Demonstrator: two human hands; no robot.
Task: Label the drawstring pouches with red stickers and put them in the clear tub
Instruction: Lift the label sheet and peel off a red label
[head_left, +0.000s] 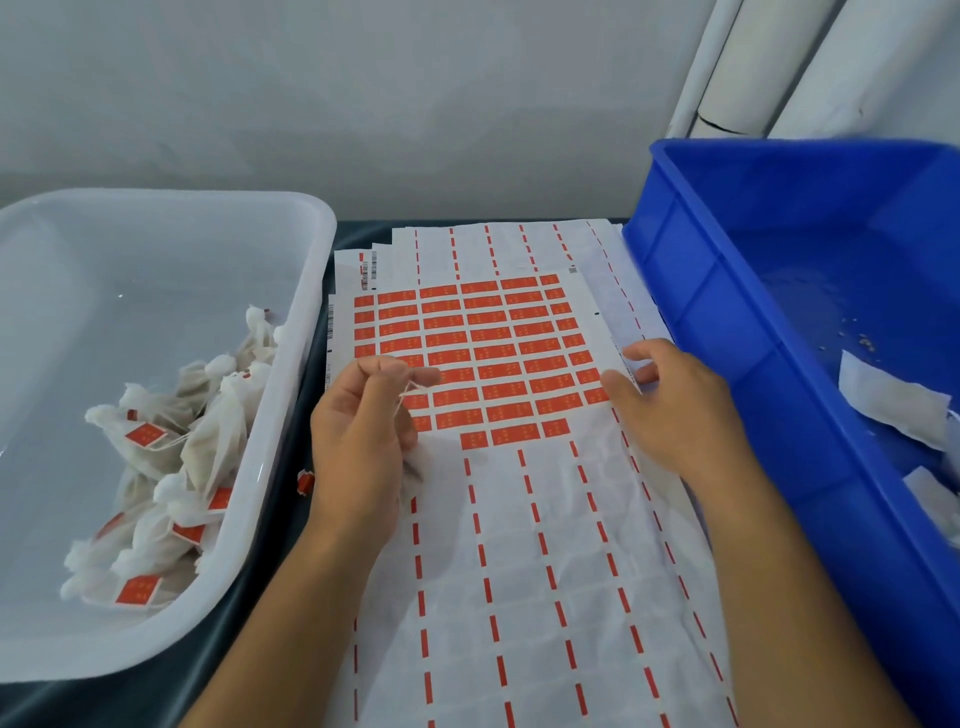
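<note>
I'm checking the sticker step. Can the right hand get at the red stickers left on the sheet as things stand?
Probably yes. The right hand already rests on the sheet's edge, right beside the red stickers, with nothing lying over them. The left hand, pinching a string, sits off to the other side.

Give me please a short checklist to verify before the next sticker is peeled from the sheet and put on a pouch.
1. Red stickers remain on the sticker sheet: ok.
2. Left hand holds a pouch by its string: string pinched, ok; pouch itself mostly hidden, cannot tell.
3. Right hand free to peel: ok, fingers rest on the sheet edge, holding nothing.
4. Clear tub has room: ok, labelled pouches fill one part only.
5. Blue crate still has unlabelled pouches: ok, a few visible.
</note>
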